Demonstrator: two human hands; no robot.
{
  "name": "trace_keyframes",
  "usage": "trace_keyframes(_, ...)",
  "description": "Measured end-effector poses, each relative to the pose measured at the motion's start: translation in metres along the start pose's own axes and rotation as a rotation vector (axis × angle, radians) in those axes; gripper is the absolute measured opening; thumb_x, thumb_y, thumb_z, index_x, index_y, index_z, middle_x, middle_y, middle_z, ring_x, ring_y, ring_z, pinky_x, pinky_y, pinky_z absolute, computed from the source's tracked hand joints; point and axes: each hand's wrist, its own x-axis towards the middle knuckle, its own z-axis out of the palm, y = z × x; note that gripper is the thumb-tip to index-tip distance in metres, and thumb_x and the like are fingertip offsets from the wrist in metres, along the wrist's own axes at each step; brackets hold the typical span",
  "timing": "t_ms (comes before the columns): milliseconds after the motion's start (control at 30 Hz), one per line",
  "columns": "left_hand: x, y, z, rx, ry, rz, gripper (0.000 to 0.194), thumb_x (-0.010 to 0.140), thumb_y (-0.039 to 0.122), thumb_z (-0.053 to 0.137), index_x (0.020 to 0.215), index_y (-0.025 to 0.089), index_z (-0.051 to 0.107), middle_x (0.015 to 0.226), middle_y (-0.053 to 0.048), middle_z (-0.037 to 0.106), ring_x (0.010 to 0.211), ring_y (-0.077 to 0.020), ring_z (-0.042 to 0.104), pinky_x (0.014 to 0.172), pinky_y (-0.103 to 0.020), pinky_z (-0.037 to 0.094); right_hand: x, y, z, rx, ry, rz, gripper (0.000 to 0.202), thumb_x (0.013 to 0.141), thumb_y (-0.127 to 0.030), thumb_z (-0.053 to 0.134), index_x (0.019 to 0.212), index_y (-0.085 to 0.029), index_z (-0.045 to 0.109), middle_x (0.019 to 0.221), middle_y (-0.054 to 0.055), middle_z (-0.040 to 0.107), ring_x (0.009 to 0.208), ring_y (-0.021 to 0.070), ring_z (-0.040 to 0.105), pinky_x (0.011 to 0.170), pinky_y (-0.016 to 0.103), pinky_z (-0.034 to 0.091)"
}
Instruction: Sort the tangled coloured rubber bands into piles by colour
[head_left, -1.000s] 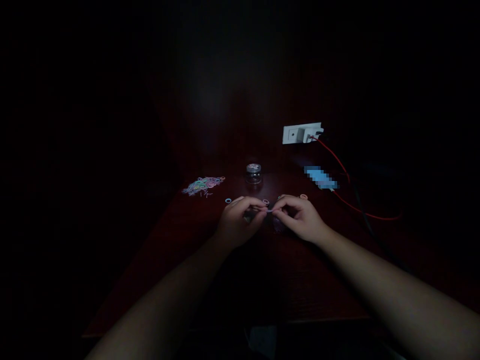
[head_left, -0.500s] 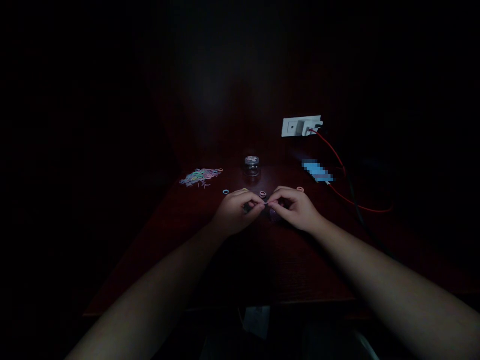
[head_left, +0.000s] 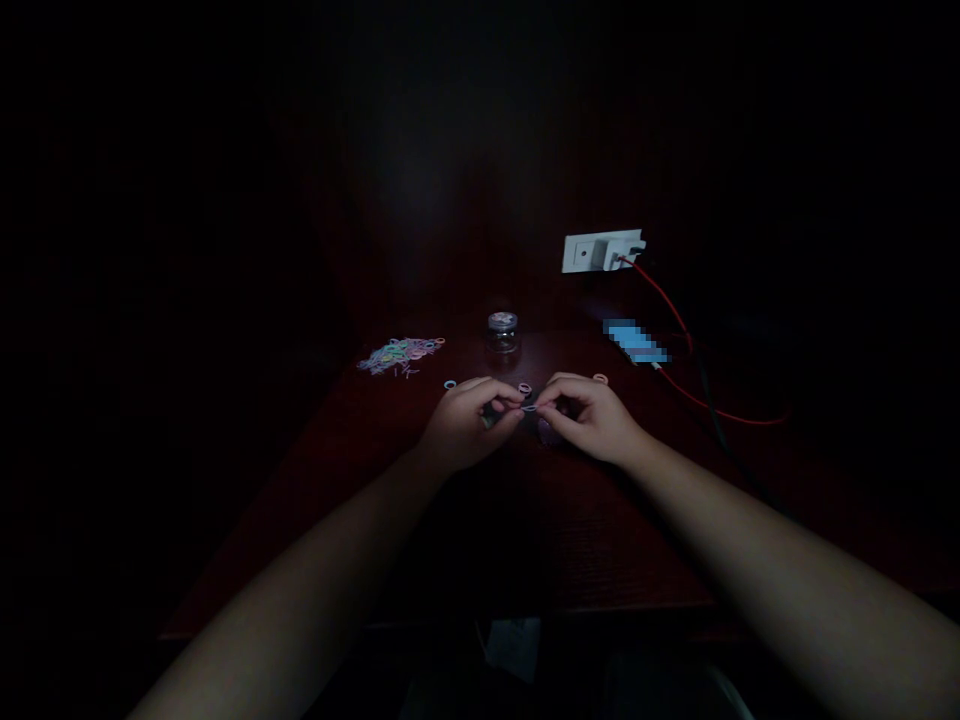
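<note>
Just below the centre of the frame, I have a pale band (head_left: 529,408) drawn out as a narrow loop between my two hands. My left hand (head_left: 469,425) pinches its left end, thumb and forefinger nearly together, and my right hand (head_left: 592,415) pinches the other end the same way; how my remaining fingers curl is partly lost in the dark. I'd judge the step in hand to be opening or shaping this loop, and a next move calls for a light, even pinch from both sides, since something so small could easily slip away. Just beyond my fingertips lies a pink ring (head_left: 525,389), with a blue ring (head_left: 450,385) to its left and an orange ring (head_left: 600,378) to its right. Something purplish (head_left: 548,432) sits under my right hand, too dim to make out. Left of centre in the frame is a heap of coloured bands (head_left: 401,356); a lidded clear jar (head_left: 502,333) stands near the middle on the dark red tabletop (head_left: 592,550).
</note>
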Motion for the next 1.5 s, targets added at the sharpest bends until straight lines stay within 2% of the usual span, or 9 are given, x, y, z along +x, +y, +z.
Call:
trace_keyframes(233,0.0003,0.0008,0.0002,0.032,-0.019,0.005,0.005,0.081,0.020,0.063,0.084,0.019,0.067,0.076,0.000,0.065,0.070,-0.0112,0.059,0.067,-0.025,0.048,-0.0011,0.0027,-0.0001,0.005,-0.021,-0.002,0.009,0.083,-0.022,0.060,0.082,-0.016,0.066,0.073,0.003,0.058,0.069,0.0138,0.055,0.065,0.028,0.043)
trace_keyframes(467,-0.0014,0.0011,-0.0005,0.008,-0.030,-0.013,0.011,0.080,0.021,0.064,0.091,0.019,0.066,0.081,-0.001,0.066,0.070,-0.0103,0.058,0.065,-0.023,0.048,-0.0010,0.0028,0.0006,0.001,-0.044,0.001,0.010,0.084,-0.022,0.059,0.082,-0.016,0.066,0.073,0.003,0.058,0.069,0.0139,0.055,0.065,0.028,0.044)
trace_keyframes(1033,-0.0007,0.0002,0.0003,0.037,-0.021,-0.017,0.005,0.082,0.022,0.062,0.083,0.019,0.067,0.073,0.001,0.064,0.066,-0.0095,0.057,0.063,-0.022,0.048,-0.0019,0.0064,-0.0013,0.005,-0.048,0.004,0.012,0.086,-0.022,0.056,0.085,-0.016,0.067,0.075,0.003,0.060,0.070,0.0145,0.056,0.066,0.029,0.044)
trace_keyframes(1333,-0.0002,-0.0014,-0.0003,0.054,-0.030,-0.027,0.007,0.082,0.023,0.063,0.082,0.018,0.067,0.071,0.000,0.064,0.066,-0.0104,0.057,0.064,-0.023,0.047,-0.0015,0.0028,-0.0014,0.023,-0.047,0.003,0.013,0.082,-0.022,0.060,0.091,-0.015,0.066,0.077,0.003,0.058,0.071,0.0139,0.056,0.066,0.028,0.045)
trace_keyframes(1500,-0.0002,-0.0012,-0.0001,0.045,-0.038,-0.028,0.007,0.082,0.024,0.062,0.083,0.019,0.067,0.072,0.000,0.064,0.065,-0.0104,0.058,0.064,-0.023,0.049,-0.0007,0.0023,-0.0003,0.004,-0.060,0.002,0.007,0.082,-0.020,0.059,0.085,-0.016,0.065,0.075,0.003,0.058,0.070,0.0137,0.055,0.067,0.028,0.045)
